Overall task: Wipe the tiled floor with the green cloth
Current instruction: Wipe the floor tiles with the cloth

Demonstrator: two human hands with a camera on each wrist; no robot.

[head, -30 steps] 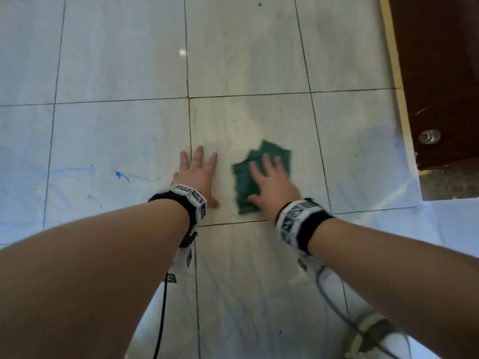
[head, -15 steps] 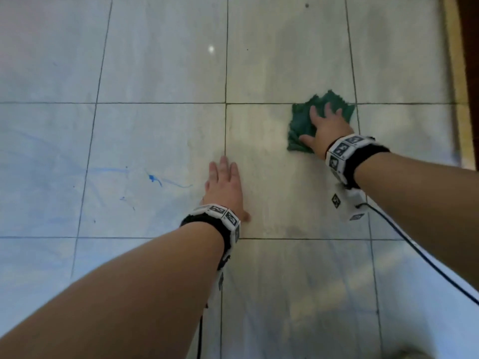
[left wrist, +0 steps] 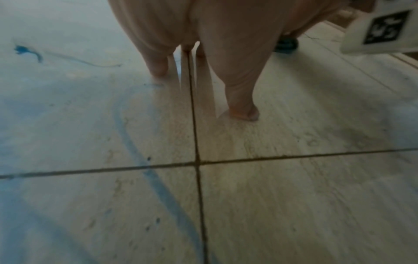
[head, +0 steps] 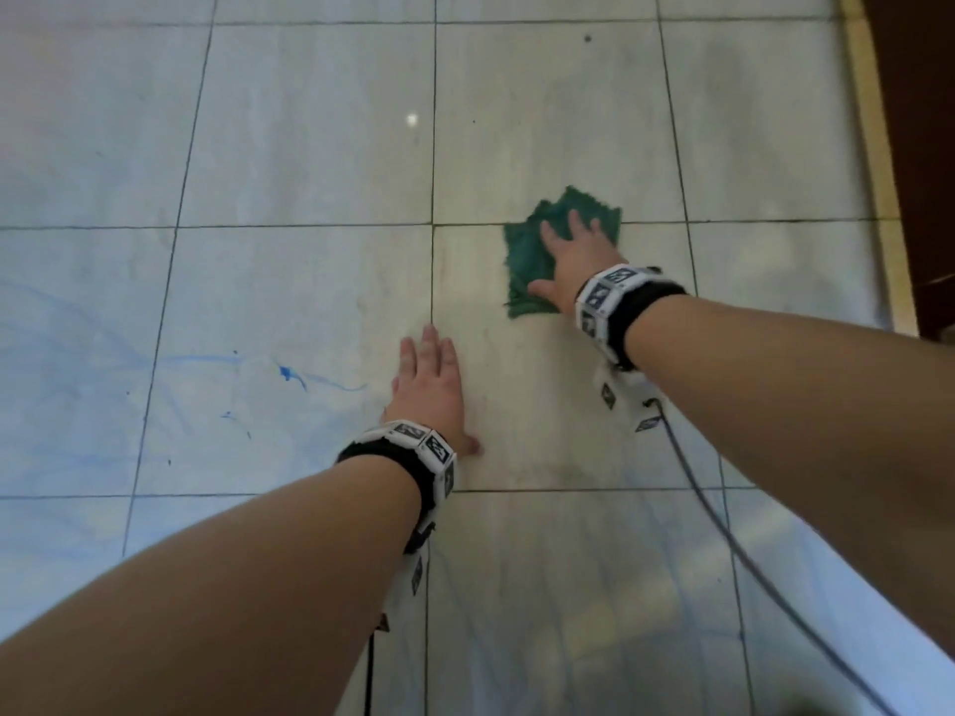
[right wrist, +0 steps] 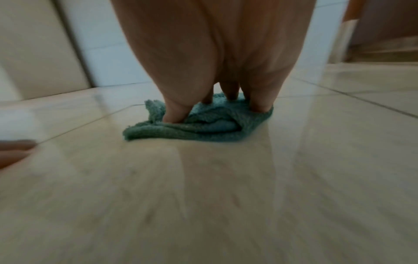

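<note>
Right hand (head: 573, 255) flat on green cloth (head: 527, 261) astride grout line, left hand (head: 431, 385) flat on tiled floor (head: 310, 147)

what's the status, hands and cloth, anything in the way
Left hand flat on floor. Right hand pressing green cloth across grout line. Blue marks left, unwiped.

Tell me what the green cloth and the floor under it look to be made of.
Green cloth: looks like looped terry or microfibre, matt, with a fuzzy nap and soft folds bunched under the right hand.
Tiled floor: looks like glazed ceramic or polished stone, glossy; it mirrors a light spot and the hand, with dark grout lines between square tiles. Which of the two cannot be told.
</note>
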